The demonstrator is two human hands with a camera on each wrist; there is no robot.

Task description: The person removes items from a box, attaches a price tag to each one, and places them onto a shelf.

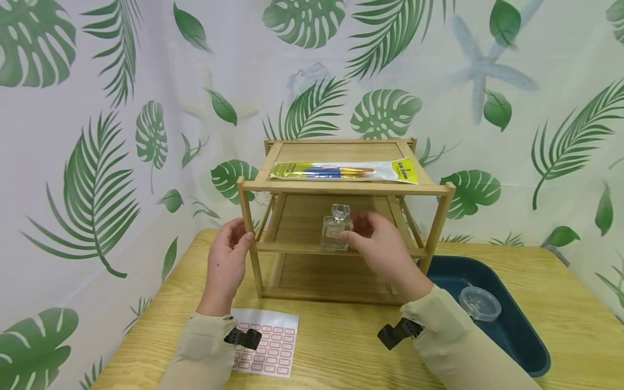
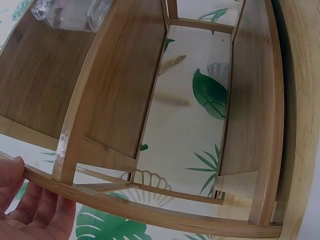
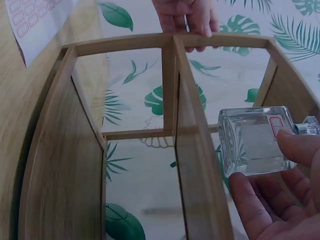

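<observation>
A clear glass perfume bottle [image 1: 335, 234] with a faceted stopper is held upright in my right hand [image 1: 382, 246], at the front edge of the middle shelf. The right wrist view shows a small red-framed label on the bottle [image 3: 255, 142], with my thumb on it and the fingers behind. My left hand [image 1: 229, 260] grips the left front post of the wooden shelf rack [image 1: 341, 188]. From the left wrist, the thumb and fingers [image 2: 37, 210] are seen around that post, and the bottle [image 2: 72, 14] shows only in part.
A packet of paintbrushes [image 1: 341, 171] lies on the top shelf. A sheet of red-framed labels [image 1: 275, 346] is on the table near my left forearm. To the right, a dark blue tray [image 1: 519, 336] holds a small clear round container [image 1: 480, 303]. A leaf-patterned curtain hangs behind.
</observation>
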